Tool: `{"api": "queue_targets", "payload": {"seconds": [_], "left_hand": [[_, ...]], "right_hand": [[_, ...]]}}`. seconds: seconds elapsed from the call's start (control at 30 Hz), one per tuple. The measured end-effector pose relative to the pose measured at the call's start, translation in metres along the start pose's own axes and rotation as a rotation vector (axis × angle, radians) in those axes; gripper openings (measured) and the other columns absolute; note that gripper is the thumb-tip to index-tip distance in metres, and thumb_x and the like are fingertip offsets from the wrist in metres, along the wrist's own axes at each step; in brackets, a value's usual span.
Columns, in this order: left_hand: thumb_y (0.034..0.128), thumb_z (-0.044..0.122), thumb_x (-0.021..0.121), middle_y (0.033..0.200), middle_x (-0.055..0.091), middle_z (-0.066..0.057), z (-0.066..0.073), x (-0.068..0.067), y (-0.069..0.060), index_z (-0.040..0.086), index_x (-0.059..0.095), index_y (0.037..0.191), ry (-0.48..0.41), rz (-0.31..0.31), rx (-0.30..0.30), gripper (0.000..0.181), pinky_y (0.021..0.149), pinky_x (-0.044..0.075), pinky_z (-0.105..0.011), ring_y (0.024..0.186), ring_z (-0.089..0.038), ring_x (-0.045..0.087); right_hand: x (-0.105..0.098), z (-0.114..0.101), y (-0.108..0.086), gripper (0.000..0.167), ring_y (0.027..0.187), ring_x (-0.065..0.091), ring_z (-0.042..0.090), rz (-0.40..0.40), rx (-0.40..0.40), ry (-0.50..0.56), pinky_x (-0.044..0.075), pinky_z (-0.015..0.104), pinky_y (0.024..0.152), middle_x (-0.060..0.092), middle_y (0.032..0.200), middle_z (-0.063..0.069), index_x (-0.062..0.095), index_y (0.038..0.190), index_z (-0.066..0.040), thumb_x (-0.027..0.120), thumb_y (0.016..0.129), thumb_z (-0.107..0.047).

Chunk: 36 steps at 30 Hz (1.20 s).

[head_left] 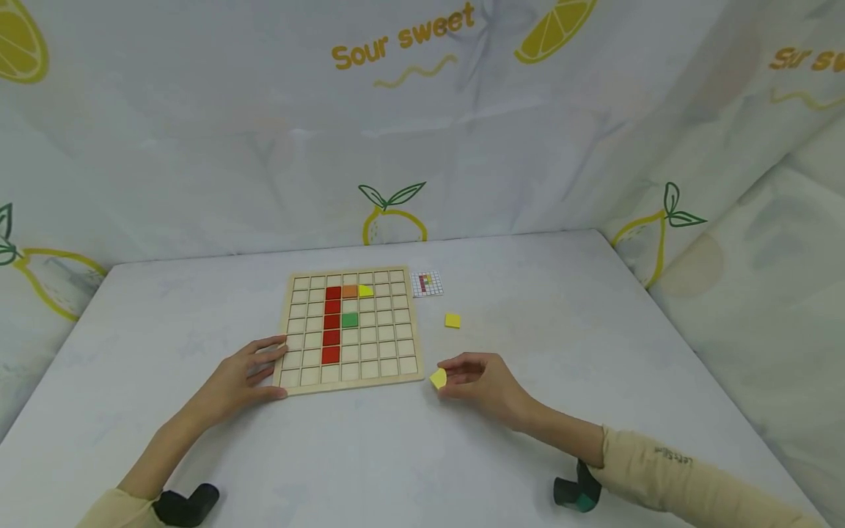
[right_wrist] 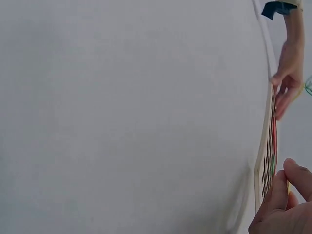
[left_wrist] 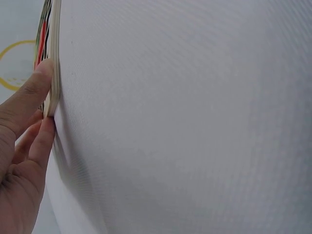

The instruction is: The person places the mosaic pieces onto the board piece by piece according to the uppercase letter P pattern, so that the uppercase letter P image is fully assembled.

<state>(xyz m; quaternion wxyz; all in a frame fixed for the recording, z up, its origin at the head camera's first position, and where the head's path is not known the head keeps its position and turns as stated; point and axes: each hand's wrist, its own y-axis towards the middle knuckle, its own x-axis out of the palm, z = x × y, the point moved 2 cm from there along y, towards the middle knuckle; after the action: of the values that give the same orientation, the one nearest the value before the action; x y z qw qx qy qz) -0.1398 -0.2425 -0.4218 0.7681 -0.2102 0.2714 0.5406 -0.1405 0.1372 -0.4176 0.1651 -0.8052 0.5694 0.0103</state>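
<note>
A square wooden grid board (head_left: 386, 334) lies on the white table. A column of red tiles (head_left: 331, 320) stands in it, with an orange tile (head_left: 350, 292), a green tile (head_left: 349, 320) and a yellow tile (head_left: 366, 291) to its right. At the board's front left corner my left hand (head_left: 232, 380) holds the edge, thumb in front and fingers along the side. My right hand (head_left: 488, 386) pinches a small yellow tile (head_left: 439, 378) just off the board's front right corner; in the right wrist view that tile is mostly hidden behind the fingers.
A small printed pattern card (head_left: 427, 284) lies against the board's right edge. Another yellow tile (head_left: 452, 320) rests on the table right of the board. Behind the table hangs a white cloth (head_left: 264, 161) with lemon prints.
</note>
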Motion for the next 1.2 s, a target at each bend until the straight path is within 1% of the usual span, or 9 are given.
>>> {"api": "queue_targets", "payload": {"seconds": [0.13,0.23,0.47,0.57,0.7,0.93,1.07,1.2], "left_hand": [[0.0714,0.008,0.082,0.145,0.034,-0.027,-0.001,0.001,0.000,-0.016,0.045,0.133,0.011,0.003,0.001,0.076,0.098,0.049,-0.036,0.127,-0.045,0.043],[0.0713,0.007,0.082,0.145,0.034,-0.026,-0.001,0.001,0.000,-0.016,0.045,0.133,-0.002,0.004,0.003,0.076,0.098,0.049,-0.036,0.127,-0.045,0.043],[0.0713,0.006,0.082,0.145,0.034,-0.026,-0.001,0.000,0.000,-0.016,0.045,0.133,-0.011,0.005,-0.005,0.075,0.098,0.048,-0.037,0.128,-0.045,0.043],[0.0710,0.005,0.082,0.145,0.034,-0.027,-0.001,0.001,0.001,-0.016,0.045,0.133,0.005,0.006,-0.008,0.075,0.098,0.049,-0.036,0.127,-0.045,0.043],[0.0706,0.005,0.082,0.145,0.035,-0.026,-0.002,0.001,0.001,-0.016,0.046,0.132,0.019,0.011,-0.011,0.075,0.097,0.050,-0.036,0.126,-0.045,0.044],[0.0708,0.005,0.082,0.145,0.035,-0.026,0.000,0.001,0.002,-0.015,0.046,0.133,0.013,0.011,-0.016,0.074,0.097,0.050,-0.035,0.126,-0.044,0.044],[0.0704,0.005,0.082,0.144,0.035,-0.027,0.001,0.001,0.002,-0.016,0.046,0.132,0.006,0.010,-0.019,0.075,0.097,0.050,-0.036,0.126,-0.045,0.044],[0.0704,0.006,0.082,0.145,0.035,-0.026,0.001,0.001,0.000,-0.016,0.045,0.133,0.005,0.011,-0.025,0.076,0.096,0.050,-0.036,0.126,-0.044,0.045]], "right_hand": [[-0.009,-0.005,0.009,0.038,0.085,0.065,0.016,0.054,0.012,0.028,0.060,0.021,0.076,0.068,0.103,0.010,0.067,0.111,0.004,0.080,0.076,-0.003],[-0.015,-0.008,0.017,0.037,0.087,0.064,0.015,0.088,0.031,0.066,0.060,0.022,0.077,0.067,0.107,0.010,0.067,0.111,0.004,0.079,0.077,-0.001],[-0.020,-0.011,0.036,0.035,0.094,0.062,0.014,0.104,0.066,0.136,0.059,0.021,0.078,0.064,0.116,0.011,0.065,0.112,0.005,0.076,0.079,0.000],[-0.019,-0.013,0.044,0.034,0.094,0.061,0.014,0.119,0.080,0.146,0.059,0.020,0.076,0.065,0.116,0.012,0.065,0.111,0.004,0.077,0.079,0.000],[-0.016,-0.016,0.052,0.035,0.092,0.060,0.014,0.116,0.086,0.163,0.058,0.018,0.074,0.065,0.114,0.012,0.065,0.113,0.005,0.076,0.080,0.000],[-0.009,-0.021,0.066,0.036,0.087,0.063,0.011,0.117,0.080,0.230,0.059,0.019,0.073,0.067,0.105,0.008,0.063,0.115,0.006,0.073,0.080,0.004],[-0.003,-0.024,0.073,0.036,0.086,0.064,0.011,0.115,0.066,0.261,0.059,0.018,0.073,0.067,0.106,0.011,0.062,0.115,0.008,0.072,0.081,0.006],[0.005,-0.027,0.082,0.035,0.082,0.065,0.011,0.116,0.057,0.297,0.059,0.018,0.072,0.069,0.100,0.011,0.061,0.114,0.010,0.071,0.081,0.008]]}}
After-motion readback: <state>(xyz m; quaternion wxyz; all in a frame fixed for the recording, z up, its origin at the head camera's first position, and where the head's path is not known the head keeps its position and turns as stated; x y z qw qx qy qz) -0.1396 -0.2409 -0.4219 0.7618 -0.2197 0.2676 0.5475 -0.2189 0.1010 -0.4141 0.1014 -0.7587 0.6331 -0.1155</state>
